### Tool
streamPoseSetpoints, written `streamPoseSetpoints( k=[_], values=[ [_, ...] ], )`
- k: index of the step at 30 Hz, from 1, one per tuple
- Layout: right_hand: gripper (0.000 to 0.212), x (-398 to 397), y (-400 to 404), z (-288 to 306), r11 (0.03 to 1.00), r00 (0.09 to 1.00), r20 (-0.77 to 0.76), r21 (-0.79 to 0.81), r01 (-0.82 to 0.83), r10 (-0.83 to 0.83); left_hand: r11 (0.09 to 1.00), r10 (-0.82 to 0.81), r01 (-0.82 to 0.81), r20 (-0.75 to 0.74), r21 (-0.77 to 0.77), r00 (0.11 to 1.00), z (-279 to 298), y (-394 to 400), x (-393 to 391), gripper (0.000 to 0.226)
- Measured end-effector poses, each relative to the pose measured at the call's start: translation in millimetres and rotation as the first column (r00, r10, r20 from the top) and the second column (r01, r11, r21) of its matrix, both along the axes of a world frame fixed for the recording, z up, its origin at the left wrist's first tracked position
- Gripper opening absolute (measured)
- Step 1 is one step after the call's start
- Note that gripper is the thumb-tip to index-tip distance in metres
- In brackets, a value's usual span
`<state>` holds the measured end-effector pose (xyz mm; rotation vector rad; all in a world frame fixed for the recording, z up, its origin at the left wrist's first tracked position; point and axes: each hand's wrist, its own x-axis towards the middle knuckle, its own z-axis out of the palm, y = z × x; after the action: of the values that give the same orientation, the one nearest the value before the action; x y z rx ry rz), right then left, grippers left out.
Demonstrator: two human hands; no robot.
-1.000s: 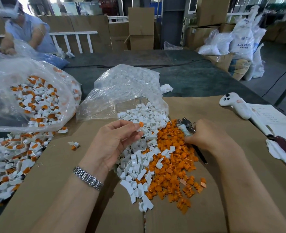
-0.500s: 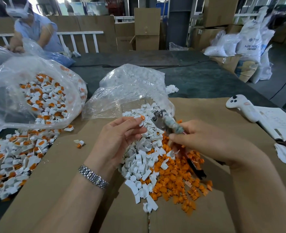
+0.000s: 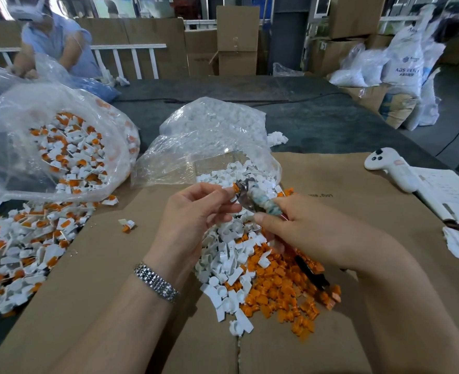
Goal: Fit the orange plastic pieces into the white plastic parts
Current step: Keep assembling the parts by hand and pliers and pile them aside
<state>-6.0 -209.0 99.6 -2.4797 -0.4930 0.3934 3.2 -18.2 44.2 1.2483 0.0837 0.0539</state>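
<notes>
My left hand [image 3: 196, 211] pinches a small white part with an orange piece [image 3: 235, 188] at its fingertips. My right hand [image 3: 312, 233] grips pliers [image 3: 252, 197] whose handles are wrapped in pale tape; the metal jaws meet the orange piece. Under both hands lies a heap of loose white parts [image 3: 228, 268], and to its right a heap of loose orange pieces [image 3: 285, 290], all on brown cardboard [image 3: 93, 279].
A clear bag of white parts [image 3: 212, 141] lies open behind the heaps. At left, a bag [image 3: 61, 147] and a spread pile of fitted parts [image 3: 20, 244]. One fitted part [image 3: 127, 224] lies alone. A white controller [image 3: 393, 168] and papers at right. Another person [image 3: 53, 41] works far left.
My right hand lifted the pliers from the orange heap and brought their jaws up and left to the piece held in my left hand. My left hand stayed roughly in place.
</notes>
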Motion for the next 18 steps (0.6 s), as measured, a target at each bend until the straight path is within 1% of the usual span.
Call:
streamPoseSetpoints(
  k=[1,3,5,9,12,14,16,17,18],
  values=[
    [0.047,0,2,-2,1.000,0.999,0.033,-0.006,0.008,-0.008,1.000,0.002,-0.002,-0.001,-0.002,1.000,0,0,0,0.009],
    [0.050,1,6,-5,0.999,0.995,0.093,-0.009,0.030,-0.029,1.000,0.011,-0.011,-0.007,-0.018,1.000,0,1,0,0.021],
    [0.050,2,10,-9,0.998,0.991,0.124,-0.021,0.057,-0.054,0.999,0.021,-0.022,-0.015,-0.038,1.000,1,2,1,0.028],
    [0.045,5,12,-14,0.995,0.987,0.144,-0.059,0.086,-0.077,0.997,0.018,-0.020,-0.037,-0.073,0.999,1,2,0,0.018],
    [0.044,7,12,-14,0.994,0.984,0.157,-0.049,0.095,-0.086,0.997,-0.004,0.001,-0.046,-0.073,0.999,1,3,1,0.019],
    [0.047,7,12,-14,0.997,0.984,0.168,-0.028,0.067,-0.061,0.998,-0.004,0.001,-0.036,-0.062,0.999,2,5,2,0.020],
    [0.053,7,9,-13,1.000,0.990,0.143,0.006,0.010,-0.010,0.999,0.036,-0.036,-0.002,-0.022,0.999,3,11,2,0.018],
    [0.056,7,6,-12,1.000,0.993,0.120,0.031,-0.007,0.003,0.995,0.087,-0.088,0.023,0.047,0.996,3,15,2,0.015],
    [0.057,9,2,-11,0.998,0.995,0.100,0.060,-0.006,0.000,0.972,0.163,-0.170,0.060,0.162,0.985,3,21,3,0.011]
  ],
)
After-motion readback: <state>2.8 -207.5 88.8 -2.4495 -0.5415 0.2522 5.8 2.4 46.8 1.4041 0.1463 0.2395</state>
